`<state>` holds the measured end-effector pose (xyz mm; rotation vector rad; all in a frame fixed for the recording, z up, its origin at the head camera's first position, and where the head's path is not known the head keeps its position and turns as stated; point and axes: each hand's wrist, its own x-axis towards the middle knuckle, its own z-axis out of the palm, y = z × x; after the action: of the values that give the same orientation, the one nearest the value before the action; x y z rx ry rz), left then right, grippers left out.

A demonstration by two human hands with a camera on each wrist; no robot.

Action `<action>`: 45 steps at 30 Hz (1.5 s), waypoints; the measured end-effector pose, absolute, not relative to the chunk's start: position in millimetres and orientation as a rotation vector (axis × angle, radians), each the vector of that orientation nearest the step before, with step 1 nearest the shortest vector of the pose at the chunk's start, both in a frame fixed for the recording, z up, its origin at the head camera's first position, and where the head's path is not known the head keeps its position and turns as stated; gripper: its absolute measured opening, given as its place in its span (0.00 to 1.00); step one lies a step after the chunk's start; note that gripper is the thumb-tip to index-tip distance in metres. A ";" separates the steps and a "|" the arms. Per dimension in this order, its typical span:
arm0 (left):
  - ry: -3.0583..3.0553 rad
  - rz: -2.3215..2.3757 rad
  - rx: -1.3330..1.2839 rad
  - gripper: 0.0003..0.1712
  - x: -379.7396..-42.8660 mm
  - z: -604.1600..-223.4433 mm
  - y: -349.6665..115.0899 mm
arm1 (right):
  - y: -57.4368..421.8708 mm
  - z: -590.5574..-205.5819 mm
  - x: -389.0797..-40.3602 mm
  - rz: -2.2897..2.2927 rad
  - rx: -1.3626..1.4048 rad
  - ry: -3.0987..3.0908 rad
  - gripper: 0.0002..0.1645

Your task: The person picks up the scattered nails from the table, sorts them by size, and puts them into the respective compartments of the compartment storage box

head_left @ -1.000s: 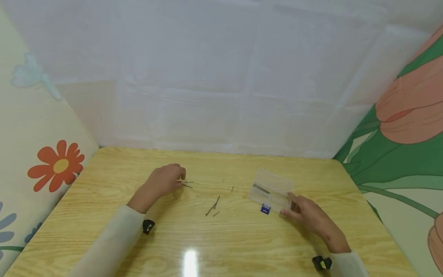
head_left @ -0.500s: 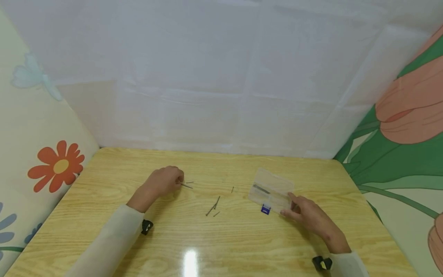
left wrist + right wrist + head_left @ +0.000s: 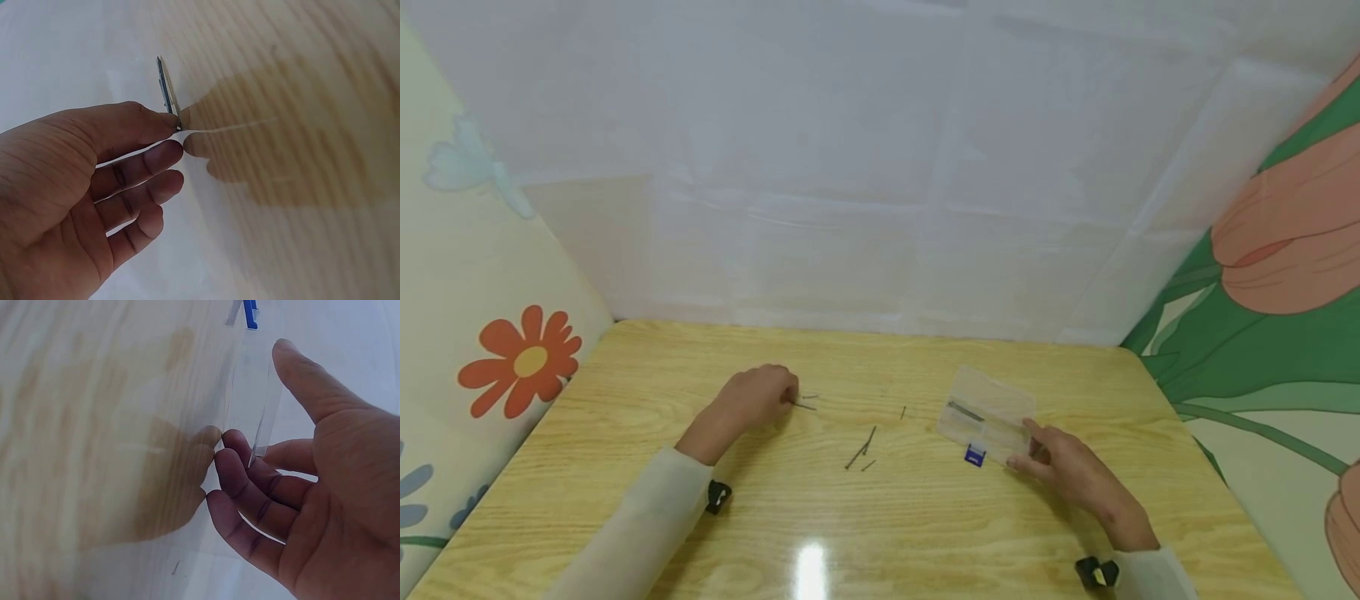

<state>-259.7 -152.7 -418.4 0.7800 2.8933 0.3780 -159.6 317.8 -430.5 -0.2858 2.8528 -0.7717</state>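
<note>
My left hand [image 3: 748, 408] is low over the left part of the table, its fingertips at one end of a thin dark nail [image 3: 806, 407]. In the left wrist view the thumb presses on the head end of the nail [image 3: 165, 87]; the index finger is hidden behind the thumb. Just beyond it lies a shorter nail [image 3: 810, 396]. On the right, my right hand [image 3: 1078, 471] grips the near right corner of a clear plastic box [image 3: 1000, 400] with a blue latch [image 3: 975, 455]. Dark nails [image 3: 966, 412] lie inside the box.
Between the hands, crossed long nails [image 3: 861, 450] lie on the wooden table [image 3: 737, 550], with a small nail [image 3: 868, 465] beside them. Another small nail [image 3: 903, 412] is nearer the box. A white sheet [image 3: 850, 208] hangs along the back edge.
My left fingers have drawn in towards the thumb at the nail's end, and that hand has sunk slightly. The right hand and the box have stayed in place.
</note>
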 end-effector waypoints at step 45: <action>2.952 0.379 0.920 0.16 -251.6 -427.5 -140.3 | 316.8 -431.3 -159.6 -0.766 -0.283 2.856 0.50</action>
<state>-251.6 -140.3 -427.5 0.9199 2.9519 0.3789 -159.6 316.8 -431.3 -0.2835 2.8563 -0.7659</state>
